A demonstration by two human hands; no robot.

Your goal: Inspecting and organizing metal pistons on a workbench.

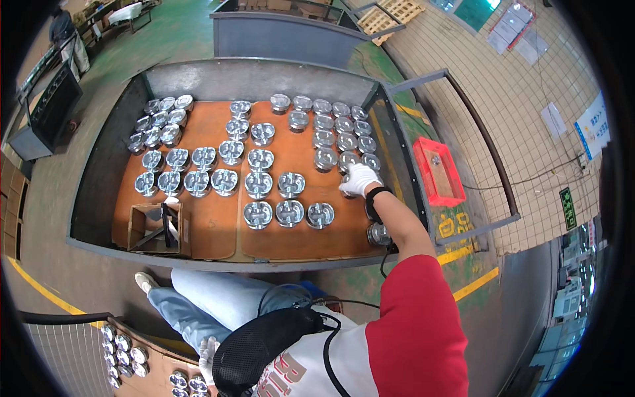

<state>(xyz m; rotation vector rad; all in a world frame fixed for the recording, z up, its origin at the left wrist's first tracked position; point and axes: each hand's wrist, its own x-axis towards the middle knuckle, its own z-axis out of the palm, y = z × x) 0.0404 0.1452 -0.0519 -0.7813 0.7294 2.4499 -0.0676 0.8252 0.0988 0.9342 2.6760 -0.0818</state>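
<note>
On board: hand [360,178] (gloved) seemingly grips piston [346,192].

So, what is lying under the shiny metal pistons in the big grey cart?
Under the pistons lie flat brown cardboard sheets on the cart floor. The floor beneath the sheets is covered. The gloved right hand touches one piston.

Right hand [360,178], white-gloved, is down on a shiny metal piston [346,188] on the brown board [211,231] inside the grey cart [264,79], fingers wrapped over its top. Just beyond the grip stand more pistons [325,159] in rows; another piston [379,233] sits under the forearm, and a red crate [438,171] lies right of the hand. Left hand [209,351], gloved too, hangs low by the knee.
</note>
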